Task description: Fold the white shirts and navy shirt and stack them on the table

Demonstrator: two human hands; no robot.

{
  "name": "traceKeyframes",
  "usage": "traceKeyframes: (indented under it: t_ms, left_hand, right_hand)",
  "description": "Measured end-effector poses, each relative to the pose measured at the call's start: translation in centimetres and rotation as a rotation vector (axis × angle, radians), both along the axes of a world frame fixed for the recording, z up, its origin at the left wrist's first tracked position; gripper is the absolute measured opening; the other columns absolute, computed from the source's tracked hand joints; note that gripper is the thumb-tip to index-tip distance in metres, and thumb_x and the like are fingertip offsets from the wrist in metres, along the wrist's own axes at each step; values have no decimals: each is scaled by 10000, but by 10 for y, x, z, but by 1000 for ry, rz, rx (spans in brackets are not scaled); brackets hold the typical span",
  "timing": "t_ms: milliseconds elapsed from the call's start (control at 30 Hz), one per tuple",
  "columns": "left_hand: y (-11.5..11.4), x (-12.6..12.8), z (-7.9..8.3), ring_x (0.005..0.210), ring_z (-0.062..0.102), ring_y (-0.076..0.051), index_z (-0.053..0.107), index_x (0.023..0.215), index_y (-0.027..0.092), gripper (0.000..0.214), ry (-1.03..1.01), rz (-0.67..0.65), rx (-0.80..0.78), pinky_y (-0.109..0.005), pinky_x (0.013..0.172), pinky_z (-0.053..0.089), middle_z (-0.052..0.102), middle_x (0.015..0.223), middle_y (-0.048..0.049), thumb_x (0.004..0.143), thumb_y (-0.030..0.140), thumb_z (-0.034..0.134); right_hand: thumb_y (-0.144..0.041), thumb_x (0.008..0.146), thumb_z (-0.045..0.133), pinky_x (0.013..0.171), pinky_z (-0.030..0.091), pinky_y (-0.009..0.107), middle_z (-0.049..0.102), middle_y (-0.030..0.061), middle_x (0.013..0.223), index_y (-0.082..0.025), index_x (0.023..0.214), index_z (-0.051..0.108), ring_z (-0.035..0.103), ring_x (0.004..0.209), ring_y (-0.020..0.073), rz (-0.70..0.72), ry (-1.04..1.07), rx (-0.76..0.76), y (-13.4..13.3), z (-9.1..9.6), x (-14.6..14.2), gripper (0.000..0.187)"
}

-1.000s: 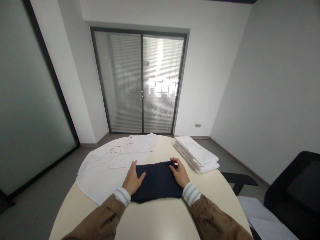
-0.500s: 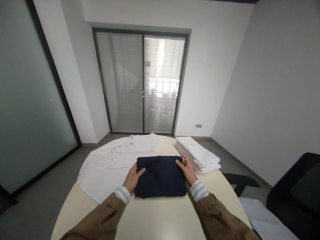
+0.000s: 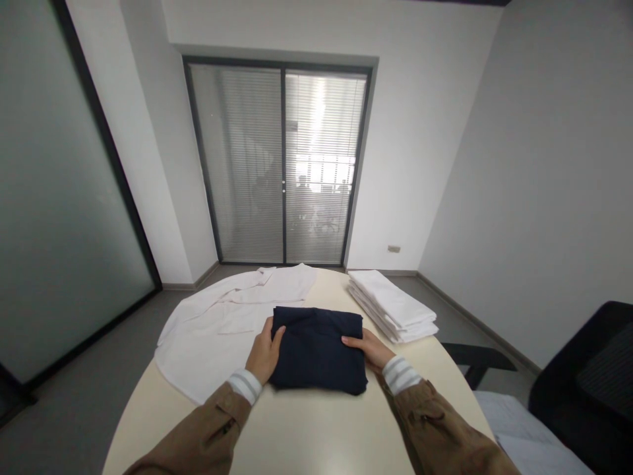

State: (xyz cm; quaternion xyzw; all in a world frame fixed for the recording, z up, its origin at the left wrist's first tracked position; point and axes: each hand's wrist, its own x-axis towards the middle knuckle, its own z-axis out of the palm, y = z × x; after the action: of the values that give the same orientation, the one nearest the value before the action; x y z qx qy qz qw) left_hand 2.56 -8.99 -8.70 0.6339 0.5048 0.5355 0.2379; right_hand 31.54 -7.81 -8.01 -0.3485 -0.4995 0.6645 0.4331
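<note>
A folded dark navy garment (image 3: 316,349) lies on the round cream table (image 3: 316,429) in front of me. My left hand (image 3: 263,356) grips its left edge, thumb on top and fingers underneath. My right hand (image 3: 370,349) holds its right edge, thumb over the cloth and fingers tucked below. The garment sits slightly turned, its right side a little raised. Both arms wear brown sleeves with striped cuffs.
A white shirt (image 3: 217,323) lies spread flat on the table's left and far side. A stack of folded white cloths (image 3: 393,305) rests at the far right. A dark chair (image 3: 588,376) stands to the right, with papers (image 3: 524,435) beside it. Glass doors with blinds (image 3: 281,165) are ahead.
Both hands moved from the top of the garment to its side edges and closed on them. The garment has turned slightly and its right side has lifted.
</note>
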Motion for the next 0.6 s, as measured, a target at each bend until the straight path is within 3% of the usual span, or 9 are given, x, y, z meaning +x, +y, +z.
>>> traceKeyframes:
  t_ms: [200, 300, 400, 500, 600]
  left_hand:
    - [0, 2, -3, 1186, 608, -264, 512, 1233, 186, 430, -111, -100, -114, -411, 1065, 427, 662, 1220, -123, 901, 451, 579]
    - [-4, 2, -4, 1284, 538, -272, 398, 1374, 160, 751, -145, -232, -187, -422, 1135, 363, 572, 1368, -158, 752, 371, 763]
    - [-7, 2, -6, 1390, 422, -274, 279, 1476, 173, 956, -98, -273, -173, -423, 1201, 258, 451, 1494, -159, 679, 255, 801]
    - [-3, 1, -15, 1413, 389, -260, 248, 1499, 197, 942, -92, -257, -145, -418, 1208, 241, 433, 1514, -133, 708, 219, 760]
    - [5, -1, -26, 1400, 408, -261, 239, 1505, 206, 900, -68, -228, -123, -439, 1192, 271, 446, 1503, -134, 752, 242, 731]
  right_hand:
    - [-364, 703, 826, 1035, 473, 493, 750, 92, 1081, -200, 1090, 674, 704, 1009, 290, -70, 20, 5, 2, -3, 0, 446]
    - [-375, 709, 821, 1033, 480, 483, 744, 87, 1094, -216, 1121, 644, 701, 1020, 283, -131, 11, -14, 3, -4, 2, 476]
    - [-326, 649, 859, 1030, 481, 483, 726, 85, 1148, -233, 1182, 599, 683, 1066, 290, -129, -1, -5, 2, -5, 4, 601]
    - [-244, 554, 899, 1036, 471, 499, 718, 94, 1163, -219, 1199, 581, 661, 1110, 309, -96, -23, 26, 1, -7, 5, 720]
    - [-282, 552, 895, 1047, 451, 528, 728, 99, 1130, -198, 1149, 605, 656, 1109, 324, -123, -73, 57, 3, -7, 6, 669]
